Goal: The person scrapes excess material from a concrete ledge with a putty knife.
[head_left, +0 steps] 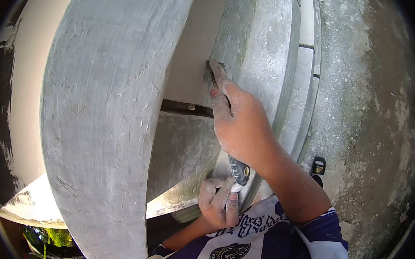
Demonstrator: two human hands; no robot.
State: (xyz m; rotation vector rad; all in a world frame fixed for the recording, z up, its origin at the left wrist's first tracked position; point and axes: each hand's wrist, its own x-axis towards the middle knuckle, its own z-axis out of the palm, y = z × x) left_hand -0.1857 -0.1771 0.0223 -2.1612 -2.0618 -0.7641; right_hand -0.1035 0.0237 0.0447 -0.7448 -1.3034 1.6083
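Observation:
My right hand [244, 122] is closed around a putty knife [238, 171]. The dark handle's end, with a hole in it, sticks out below my palm. My index finger lies along the tool toward its dark tip, which meets the grey plastered surface beside a smooth beige panel [188, 56]. Below, close to the handle's end, my left hand [219, 202] is curled with its fingers bent around a small white piece [236, 187] whose kind I cannot make out. Pale dust covers both hands.
A wide curved grey plastered band [104, 98] stands at the left. Grey stepped ledges [271, 42] run along the right of the panel, above a stained concrete floor [357, 116]. A narrow dark gap [187, 109] lies under the panel. A dark shoe [318, 165] shows on the floor.

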